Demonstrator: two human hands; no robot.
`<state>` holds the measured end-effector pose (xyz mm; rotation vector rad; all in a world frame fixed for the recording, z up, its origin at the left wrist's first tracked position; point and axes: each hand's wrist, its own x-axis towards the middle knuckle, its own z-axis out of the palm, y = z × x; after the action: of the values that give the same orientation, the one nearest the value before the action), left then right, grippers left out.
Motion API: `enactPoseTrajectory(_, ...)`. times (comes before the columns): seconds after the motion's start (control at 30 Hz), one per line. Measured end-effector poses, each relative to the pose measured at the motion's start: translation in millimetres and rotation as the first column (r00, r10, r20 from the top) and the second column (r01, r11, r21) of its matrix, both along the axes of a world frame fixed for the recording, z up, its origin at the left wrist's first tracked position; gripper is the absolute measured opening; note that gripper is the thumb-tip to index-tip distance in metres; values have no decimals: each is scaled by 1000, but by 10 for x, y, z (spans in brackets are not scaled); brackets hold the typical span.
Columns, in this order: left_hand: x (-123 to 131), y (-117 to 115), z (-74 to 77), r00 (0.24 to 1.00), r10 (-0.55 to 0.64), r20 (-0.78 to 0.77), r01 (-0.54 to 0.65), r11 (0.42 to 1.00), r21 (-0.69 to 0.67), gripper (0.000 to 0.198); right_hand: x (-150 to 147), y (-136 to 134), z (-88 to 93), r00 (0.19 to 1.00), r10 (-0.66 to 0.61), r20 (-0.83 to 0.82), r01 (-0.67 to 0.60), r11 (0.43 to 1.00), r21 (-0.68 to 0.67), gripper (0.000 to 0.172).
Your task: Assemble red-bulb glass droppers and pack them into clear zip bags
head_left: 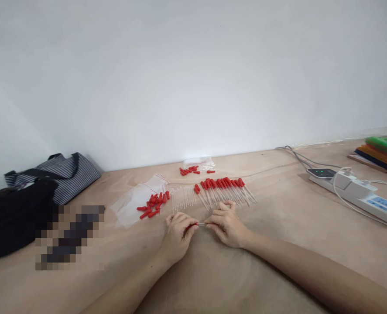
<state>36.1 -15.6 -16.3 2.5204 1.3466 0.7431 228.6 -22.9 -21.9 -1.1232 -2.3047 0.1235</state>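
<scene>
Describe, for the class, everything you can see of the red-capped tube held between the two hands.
The red-capped tube is slim and lies roughly level, crosswise above or on the tabletop. Its red cap, rubbery-looking, is pinched in the left hand; the clear shaft, apparently glass or plastic, runs to the grip of the right hand. Fingers hide much of it, so its full length and how far the shaft enters the cap cannot be told.

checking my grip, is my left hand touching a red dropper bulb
Touching: the head view shows the left hand pinching a red dropper bulb between thumb and fingers.
</scene>
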Motion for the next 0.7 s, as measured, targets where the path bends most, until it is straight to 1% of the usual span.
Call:
enactPoseTrajectory(0.1, 1, -14, -1, 999, -29, -25, 30, 999, 30, 17, 31, 19, -1, 999, 42, 11, -43, 999, 28, 21)
enactPoseTrajectory(0.23, 6, -41, 15, 992, -102, -75, 105, 994, 37, 17, 65, 37, -12, 993, 115, 32, -117, 992, 51, 22)
enactPoseTrajectory(0.33, 14, -54, 30, 990, -114, -87, 119, 992, 49, 17, 54, 33, -9, 993, 114, 37, -115, 993, 29, 22)
enactPoseTrajectory(0.5, 16, -55, 32, 995, -76, -67, 82, 993, 82, 16, -28, 14, 50, 994, 88, -63, -95, 990, -104, 21)
enactPoseTrajectory(0.7, 15, -70, 23, 990, -117, -77, 127, 982, 142, 16, -108, 1, 100, 994, 35, -104, -63, 959, -277, 19)
